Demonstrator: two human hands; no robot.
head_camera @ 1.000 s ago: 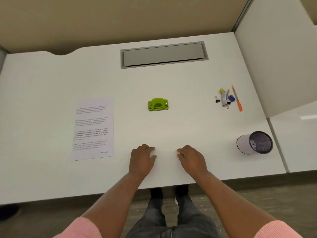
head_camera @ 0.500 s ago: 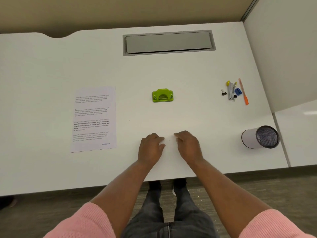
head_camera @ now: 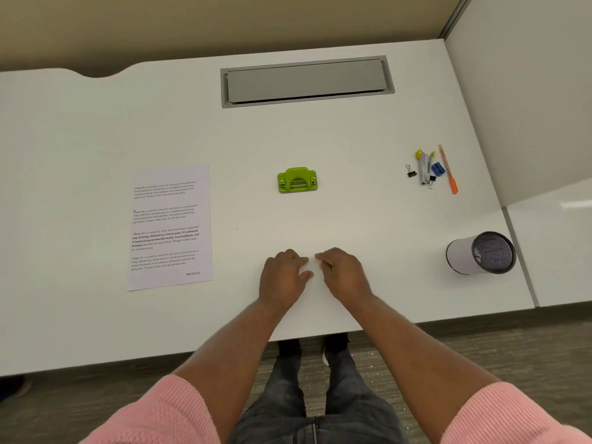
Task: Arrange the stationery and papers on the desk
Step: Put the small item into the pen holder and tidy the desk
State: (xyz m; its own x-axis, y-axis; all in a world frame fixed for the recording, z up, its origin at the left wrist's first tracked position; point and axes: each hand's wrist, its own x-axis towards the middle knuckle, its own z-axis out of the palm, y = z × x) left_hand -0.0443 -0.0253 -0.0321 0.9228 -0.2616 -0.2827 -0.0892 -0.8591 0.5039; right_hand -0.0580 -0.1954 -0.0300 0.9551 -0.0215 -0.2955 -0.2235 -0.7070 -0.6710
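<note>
A white tabletop (head_camera: 352, 139) fills a beige-walled cubicle; a green hole punch (head_camera: 297, 180) sits at its middle. The printed sheet (head_camera: 169, 227) lies flat well to the left of the punch; it looks light and limp and may slide on the smooth surface, so a pinched corner seems the best hold. Well to the right of the punch lies a tight cluster: a black binder clip (head_camera: 410, 171), a blue sharpener (head_camera: 438, 169) and an orange pen (head_camera: 448, 169); all look small and stiff, probably best picked up singly. Right of the punch and nearer the person is the mesh cup (head_camera: 480, 253); whether it is upright or tipped I cannot tell. Nearer than the punch, the left hand (head_camera: 283, 277) and right hand (head_camera: 344, 274) rest side by side on the tabletop, fingers loosely bent, holding nothing; beyond the punch lies a grey cable hatch (head_camera: 307, 81).
</note>
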